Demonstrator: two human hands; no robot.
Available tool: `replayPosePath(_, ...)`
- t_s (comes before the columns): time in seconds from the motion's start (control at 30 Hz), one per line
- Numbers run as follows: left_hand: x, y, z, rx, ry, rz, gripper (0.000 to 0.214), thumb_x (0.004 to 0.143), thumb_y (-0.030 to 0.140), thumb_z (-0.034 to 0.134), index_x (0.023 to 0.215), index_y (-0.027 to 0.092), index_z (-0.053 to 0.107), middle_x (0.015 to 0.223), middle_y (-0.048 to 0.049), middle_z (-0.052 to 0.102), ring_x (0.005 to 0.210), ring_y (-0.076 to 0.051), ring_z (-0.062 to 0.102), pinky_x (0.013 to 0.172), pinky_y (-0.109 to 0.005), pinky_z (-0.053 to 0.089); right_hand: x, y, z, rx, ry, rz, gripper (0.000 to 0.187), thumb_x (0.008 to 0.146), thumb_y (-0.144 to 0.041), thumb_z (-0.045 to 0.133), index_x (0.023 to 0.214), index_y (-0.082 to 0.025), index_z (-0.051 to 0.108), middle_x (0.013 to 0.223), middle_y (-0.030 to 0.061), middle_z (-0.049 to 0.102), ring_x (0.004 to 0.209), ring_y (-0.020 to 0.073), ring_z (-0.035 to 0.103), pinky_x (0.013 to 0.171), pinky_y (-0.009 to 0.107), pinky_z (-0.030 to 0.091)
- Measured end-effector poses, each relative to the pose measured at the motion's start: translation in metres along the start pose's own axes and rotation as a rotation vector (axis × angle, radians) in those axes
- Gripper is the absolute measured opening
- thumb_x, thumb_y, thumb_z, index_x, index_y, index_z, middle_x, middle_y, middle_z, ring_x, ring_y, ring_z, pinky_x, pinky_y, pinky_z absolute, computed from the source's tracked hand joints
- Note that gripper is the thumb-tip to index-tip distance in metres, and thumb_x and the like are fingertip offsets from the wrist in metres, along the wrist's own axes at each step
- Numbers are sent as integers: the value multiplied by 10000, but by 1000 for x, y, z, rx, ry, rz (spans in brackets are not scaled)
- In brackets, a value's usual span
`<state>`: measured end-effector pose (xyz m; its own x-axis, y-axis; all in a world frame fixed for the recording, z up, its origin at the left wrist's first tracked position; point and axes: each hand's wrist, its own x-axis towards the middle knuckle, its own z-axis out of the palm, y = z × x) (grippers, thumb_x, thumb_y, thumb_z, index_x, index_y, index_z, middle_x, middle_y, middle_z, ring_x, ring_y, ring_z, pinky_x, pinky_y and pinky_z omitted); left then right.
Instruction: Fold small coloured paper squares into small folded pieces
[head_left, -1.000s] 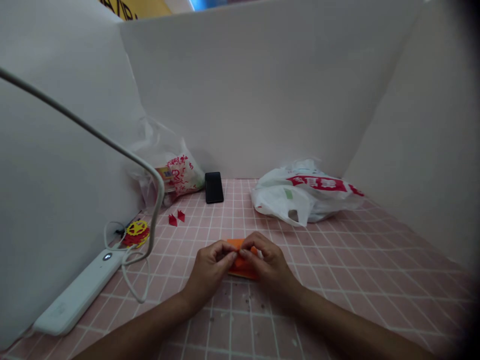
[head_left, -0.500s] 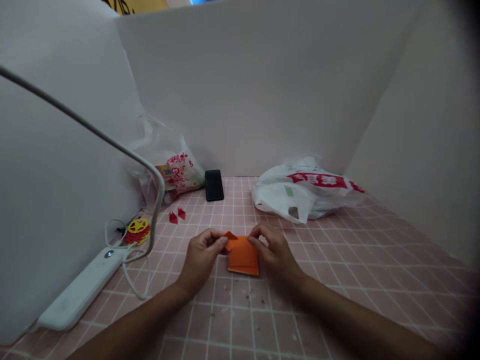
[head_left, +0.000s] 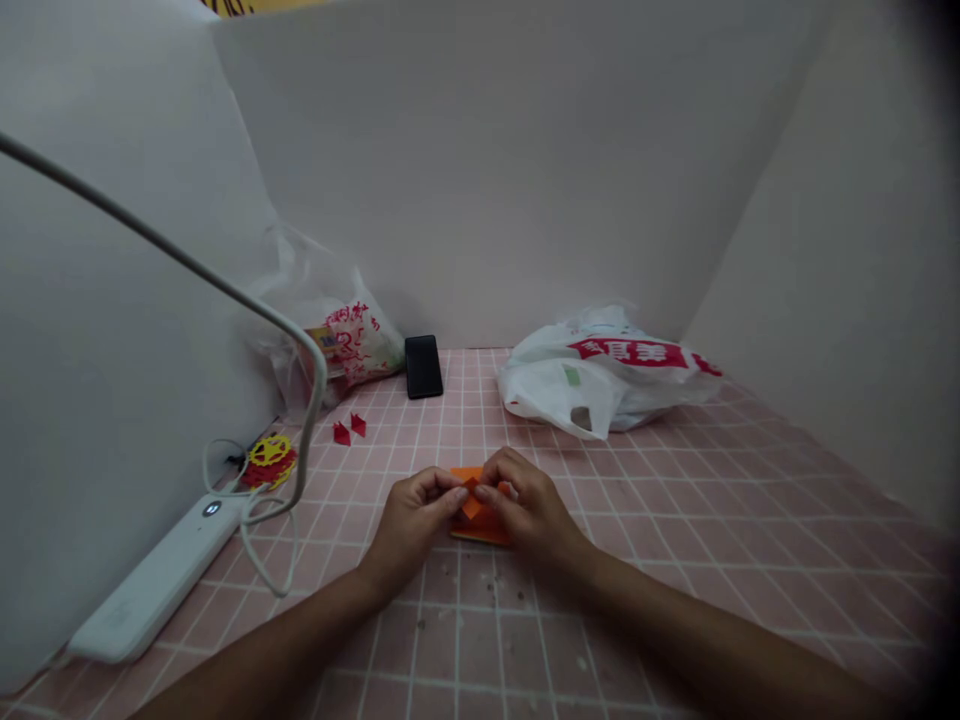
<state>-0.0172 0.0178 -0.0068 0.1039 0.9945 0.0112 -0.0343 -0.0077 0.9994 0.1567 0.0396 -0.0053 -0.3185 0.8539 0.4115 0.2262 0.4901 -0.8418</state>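
A small folded piece of orange paper (head_left: 471,503) is pinched between my two hands, its diamond shape showing between the fingertips. My left hand (head_left: 415,520) grips its left side with thumb and index finger. On its right side, my right hand (head_left: 531,508) closes thumb and fingers, which cover part of the paper. Just beneath lies a flat stack of orange paper squares (head_left: 480,535) on the table, partly hidden by both hands. Two small folded red paper pieces (head_left: 350,429) rest farther off to the left.
On the pink tiled tabletop (head_left: 420,660) lie a black phone (head_left: 424,367), a white plastic bag (head_left: 562,390) and a clear bag (head_left: 360,340). A white power strip (head_left: 157,585), yellow and red discs (head_left: 270,455) and a grey cable (head_left: 187,262) occupy the left. White walls (head_left: 480,170) surround the table.
My right hand has moved left from the paper stack to the small folded piece, and now pinches it too. The piece has shifted right and lower over the stack. The view has tilted slightly.
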Motion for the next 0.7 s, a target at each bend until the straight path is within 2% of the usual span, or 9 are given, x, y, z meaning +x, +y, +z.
replayPosePath(0.13,2,0,-2,-16,-33,-18,200,768,325,732,832,143,679,677,-5,691,632,-126,626,647,-238,495,0,0,0,31,11,49,160,829,-239,564,682,-195,517,744,19,532,717,175,501,671,309,368)
replayPosePath(0.27,2,2,-4,33,-79,-37,231,833,376,661,860,147,670,682,-17,694,649,-143,639,665,-257,504,1,-1,0,168,9,215,162,801,-290,595,682,-193,542,714,9,537,691,165,489,654,302,366)
replayPosePath(0.37,2,6,-7,113,-56,34,250,897,383,577,938,156,674,743,-24,686,704,-151,641,701,-267,507,3,1,1,428,-7,398,232,762,-372,654,676,-190,541,637,-20,511,594,130,453,584,272,339)
replayPosePath(0.5,2,10,-9,151,-62,184,245,876,308,612,1086,199,672,965,-40,689,870,-169,651,816,-290,511,3,9,4,681,-1,545,307,707,-424,735,675,-178,555,575,-32,527,514,100,446,524,243,311)
replayPosePath(0.6,2,10,-8,172,-111,200,169,806,245,683,959,183,720,943,-46,706,885,-180,655,824,-285,507,2,10,5,749,-26,603,313,693,-403,763,679,-177,547,552,-35,533,500,94,462,510,229,314)
replayPosePath(0.7,3,8,-7,80,-61,98,122,760,243,719,853,165,727,794,-28,704,756,-154,644,742,-262,506,3,6,4,735,-51,573,329,742,-447,733,725,-185,535,567,-41,538,498,93,473,513,229,332)
